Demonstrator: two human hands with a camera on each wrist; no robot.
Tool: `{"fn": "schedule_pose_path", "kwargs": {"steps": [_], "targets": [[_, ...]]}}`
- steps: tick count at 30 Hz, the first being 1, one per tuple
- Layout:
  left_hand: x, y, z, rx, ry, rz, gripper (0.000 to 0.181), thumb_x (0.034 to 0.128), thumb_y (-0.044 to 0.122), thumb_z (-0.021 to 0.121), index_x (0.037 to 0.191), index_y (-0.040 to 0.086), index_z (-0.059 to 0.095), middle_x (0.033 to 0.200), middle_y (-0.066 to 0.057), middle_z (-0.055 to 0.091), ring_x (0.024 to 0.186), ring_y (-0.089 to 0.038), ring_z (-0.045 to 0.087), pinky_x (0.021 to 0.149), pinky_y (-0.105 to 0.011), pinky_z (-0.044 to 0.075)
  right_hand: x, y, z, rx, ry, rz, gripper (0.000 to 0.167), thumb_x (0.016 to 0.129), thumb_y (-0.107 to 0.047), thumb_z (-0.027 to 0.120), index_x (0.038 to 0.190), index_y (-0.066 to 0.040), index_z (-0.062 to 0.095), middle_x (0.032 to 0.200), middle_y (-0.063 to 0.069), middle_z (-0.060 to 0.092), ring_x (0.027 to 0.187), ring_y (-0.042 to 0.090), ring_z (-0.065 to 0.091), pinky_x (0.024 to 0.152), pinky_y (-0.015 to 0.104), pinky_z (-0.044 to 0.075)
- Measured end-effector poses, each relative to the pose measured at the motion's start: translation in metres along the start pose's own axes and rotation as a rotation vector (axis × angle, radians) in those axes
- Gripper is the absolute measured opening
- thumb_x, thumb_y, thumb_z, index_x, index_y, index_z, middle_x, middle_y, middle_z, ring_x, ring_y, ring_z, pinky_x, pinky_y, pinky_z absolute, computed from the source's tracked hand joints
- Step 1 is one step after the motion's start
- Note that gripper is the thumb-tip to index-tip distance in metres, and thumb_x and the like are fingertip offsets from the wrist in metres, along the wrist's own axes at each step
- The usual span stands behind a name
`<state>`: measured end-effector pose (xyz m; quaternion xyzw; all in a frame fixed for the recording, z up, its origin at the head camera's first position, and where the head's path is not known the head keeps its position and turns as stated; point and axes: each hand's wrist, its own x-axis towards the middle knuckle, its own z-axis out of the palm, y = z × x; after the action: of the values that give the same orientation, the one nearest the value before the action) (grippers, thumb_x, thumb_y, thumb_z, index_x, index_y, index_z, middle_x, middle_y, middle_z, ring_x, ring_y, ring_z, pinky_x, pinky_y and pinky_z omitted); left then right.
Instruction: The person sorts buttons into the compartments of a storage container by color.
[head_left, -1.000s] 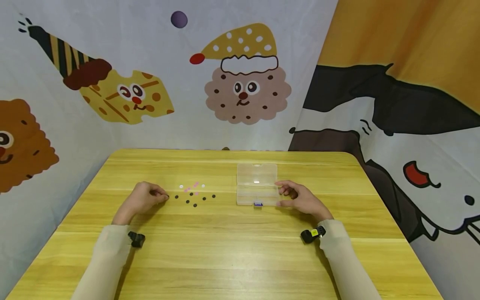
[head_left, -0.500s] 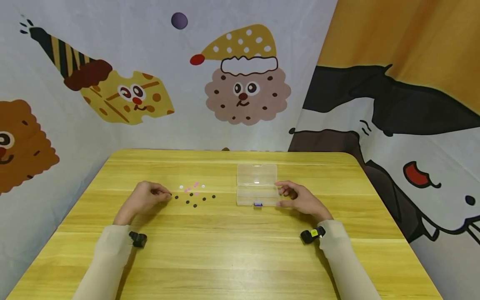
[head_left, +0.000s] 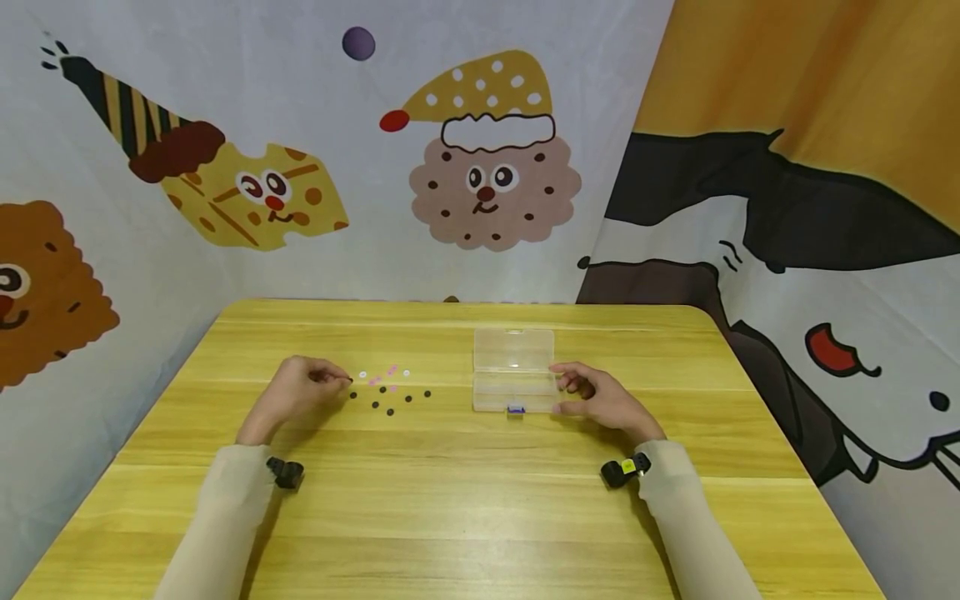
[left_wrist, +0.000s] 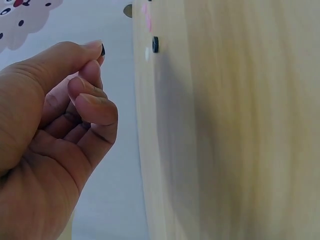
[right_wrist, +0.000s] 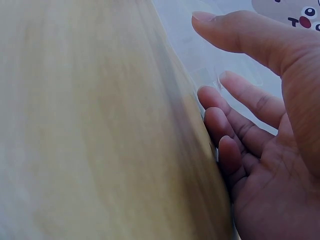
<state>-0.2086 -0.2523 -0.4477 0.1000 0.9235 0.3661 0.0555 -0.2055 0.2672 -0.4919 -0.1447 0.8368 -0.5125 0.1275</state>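
Discs [head_left: 382, 389] remain loose at nine o'clock from the box [head_left: 491, 400]; only one black disc [left_wrist: 103, 50] is lifted, pinched in your left hand [head_left: 296, 387]. Your right hand [head_left: 603, 404], fingers relaxed and apart, touches the box's three-o'clock side.

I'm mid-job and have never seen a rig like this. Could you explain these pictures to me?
There's no robot: you see a person's bare left hand and right hand, each with a wrist camera. The wide picture comes from a camera on the head, looking forward and down; the two close ones come from the wrists. On the wooden table lie small black discs, white discs and pink pieces, with an open clear box to their right. The left hand pinches one small black piece between thumb and finger. The right hand touches or nearly touches the box's right edge, fingers relaxed.
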Motion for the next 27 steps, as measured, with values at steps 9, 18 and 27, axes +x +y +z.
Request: {"fn": "schedule_pose_path", "kwargs": {"steps": [9, 18, 27], "targets": [[0.007, 0.012, 0.007, -0.04, 0.007, 0.022, 0.015, 0.0989, 0.019, 0.07, 0.105, 0.009, 0.079, 0.096, -0.008, 0.074, 0.081, -0.022, 0.063, 0.065, -0.026, 0.051, 0.0, 0.0, 0.0, 0.003, -0.002, -0.008, 0.065, 0.085, -0.021, 0.086, 0.144, -0.017, 0.058, 0.121, 0.015, 0.063, 0.104, 0.029, 0.056, 0.083, 0.022, 0.046], [0.015, 0.027, 0.016, -0.06, 0.013, 0.045, 0.012, 0.0976, 0.018, 0.072, 0.103, 0.01, 0.08, 0.095, -0.008, 0.075, 0.08, -0.022, 0.063, 0.063, -0.026, 0.051, 0.0, 0.0, 0.0, -0.002, -0.002, -0.001, 0.065, 0.084, -0.022, 0.087, 0.143, -0.019, 0.058, 0.12, 0.015, 0.063, 0.104, 0.03, 0.056, 0.082, 0.023, 0.046], [0.021, 0.04, 0.024, -0.083, 0.008, 0.07, 0.012, 0.0974, 0.018, 0.072, 0.104, 0.011, 0.08, 0.093, -0.009, 0.075, 0.077, -0.026, 0.062, 0.06, -0.027, 0.047, 0.001, 0.001, 0.001, -0.017, 0.013, 0.009, 0.065, 0.084, -0.021, 0.087, 0.142, -0.018, 0.059, 0.119, 0.015, 0.063, 0.103, 0.03, 0.056, 0.08, 0.023, 0.045]]}}
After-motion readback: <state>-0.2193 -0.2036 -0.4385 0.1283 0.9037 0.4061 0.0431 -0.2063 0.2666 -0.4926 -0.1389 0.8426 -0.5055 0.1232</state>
